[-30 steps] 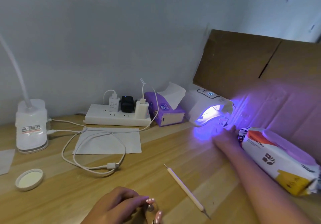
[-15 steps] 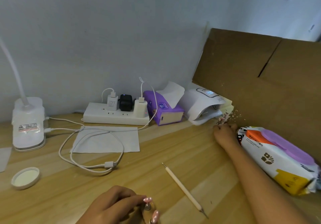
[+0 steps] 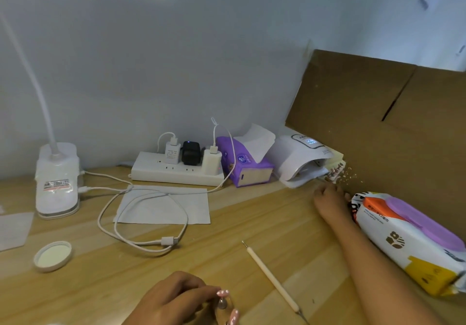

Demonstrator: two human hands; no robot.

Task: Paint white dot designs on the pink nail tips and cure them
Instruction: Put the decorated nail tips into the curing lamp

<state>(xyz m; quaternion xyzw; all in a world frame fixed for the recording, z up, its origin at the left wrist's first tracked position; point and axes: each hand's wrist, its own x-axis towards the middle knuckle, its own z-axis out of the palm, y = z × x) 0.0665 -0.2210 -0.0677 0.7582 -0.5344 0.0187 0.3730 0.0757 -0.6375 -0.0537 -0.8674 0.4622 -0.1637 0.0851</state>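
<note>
Left hand (image 3: 176, 299) pinches a small stand with dotted pink nail tips (image 3: 223, 292) at the desk's (image 3: 252, 211) near edge. Right hand (image 3: 329, 197) reaches for the curing lamp (image 3: 300, 163); its grip can't be made out. Dotting pen (image 3: 271, 275) lies between.

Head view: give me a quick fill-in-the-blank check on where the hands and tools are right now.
1. The left hand holds a stand of pink nail tips painted with ____ dots.
2. The dotting tool lies on the ____, held by neither hand.
3. The right hand reaches beside the curing lamp, whose purple light is ____.
4. The tissue pack next to the power strip is ____ in colour.

Missing words: white; table; off; purple
</note>
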